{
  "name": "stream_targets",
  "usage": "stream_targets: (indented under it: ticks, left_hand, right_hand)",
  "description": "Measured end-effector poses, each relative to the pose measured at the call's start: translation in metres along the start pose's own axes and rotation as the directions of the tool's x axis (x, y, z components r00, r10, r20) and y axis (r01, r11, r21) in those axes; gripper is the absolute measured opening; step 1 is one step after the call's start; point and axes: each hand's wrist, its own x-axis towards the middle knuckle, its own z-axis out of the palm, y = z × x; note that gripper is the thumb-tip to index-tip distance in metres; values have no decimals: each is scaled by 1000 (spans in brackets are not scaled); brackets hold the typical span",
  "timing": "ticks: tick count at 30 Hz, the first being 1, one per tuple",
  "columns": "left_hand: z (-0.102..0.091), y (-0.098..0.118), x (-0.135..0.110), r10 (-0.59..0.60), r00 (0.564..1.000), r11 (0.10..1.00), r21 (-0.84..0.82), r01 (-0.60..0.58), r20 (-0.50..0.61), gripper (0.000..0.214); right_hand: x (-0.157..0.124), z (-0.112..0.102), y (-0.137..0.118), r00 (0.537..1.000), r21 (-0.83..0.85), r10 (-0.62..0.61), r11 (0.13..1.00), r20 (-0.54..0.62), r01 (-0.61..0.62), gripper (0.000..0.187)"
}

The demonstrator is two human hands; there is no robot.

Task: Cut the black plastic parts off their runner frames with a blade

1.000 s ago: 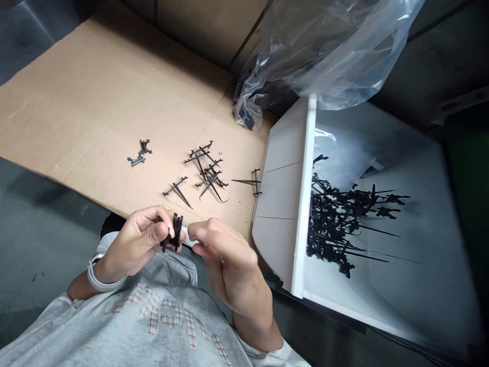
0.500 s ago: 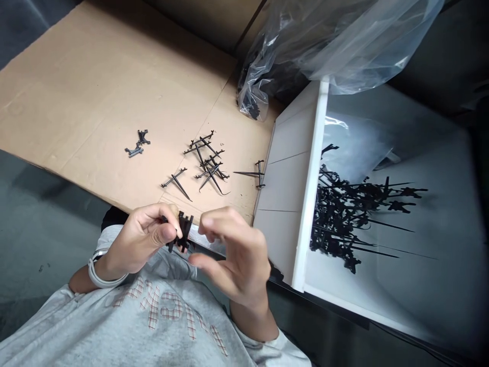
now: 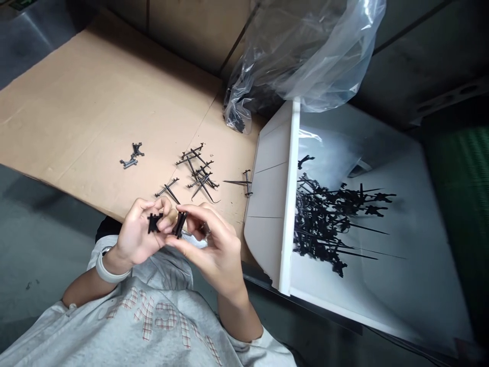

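Bin wall (image 3: 269, 196) blocks rt — L cardbd (image 3: 76, 117) free

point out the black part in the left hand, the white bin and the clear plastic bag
Black part (image 3: 154, 223): head view, middle of its body, in the left hand (image 3: 134, 235).
White bin (image 3: 289, 204): head view, rim of its near wall.
Clear plastic bag (image 3: 317, 66): head view, middle of its film.

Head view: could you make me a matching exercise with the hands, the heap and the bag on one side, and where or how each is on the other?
1. Left hand
2. Right hand
3. Tangled black heap
4. Clear plastic bag

A. Inside the white bin
B. Has a white band around its wrist
C. By the bin's far corner
D. Bare wrist, black piece at its fingers

Pairs: 1-B; 2-D; 3-A; 4-C
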Motion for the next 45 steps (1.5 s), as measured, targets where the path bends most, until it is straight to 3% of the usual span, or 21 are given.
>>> stream_targets:
  ticks: [3, 6, 10, 12, 19, 26, 33, 39, 45]
  left_hand:
    - [-4, -3, 0, -45, 999, 984, 174, 43, 3, 35]
    - [-6, -5, -2, -50, 994, 944, 330, 14, 101, 47]
    - [-3, -6, -5, 58, 964, 933, 329, -145, 259, 42]
    - [0, -7, -7, 117, 949, 937, 284, -203, 291, 39]
    - [-1, -15, -17, 239, 922, 882, 329, -337, 304, 38]
    - [-7, -18, -23, 416, 888, 749, 478, -458, 199, 42]
    - [5, -21, -26, 418, 884, 793, 390, -468, 211, 41]
    - [12, -23, -28, 356, 915, 859, 319, -401, 190, 43]
    - [12, -26, -29, 356, 906, 878, 250, -409, 230, 38]
  right_hand:
    - [3, -2, -1, 999, -93, 31, 995, 33, -28, 41]
    - [5, -5, -2, 996, -120, 41, 992, 74, -32, 41]
    - [3, -11, -6, 983, -166, -9, 985, 183, 40, 57]
    - [1, -12, -8, 977, -189, -41, 979, 209, 82, 55]
    - [-6, -4, -11, 965, -177, -228, 953, 129, 248, 24]
    - [2, 0, -22, 931, -447, -365, 829, 19, 335, 15]
    - [2, 8, -28, 976, -373, -214, 910, -51, 180, 16]
    - [3, 7, -29, 973, -375, -225, 907, -44, 193, 13]
    - [0, 8, -31, 983, -354, -174, 924, -58, 143, 12]
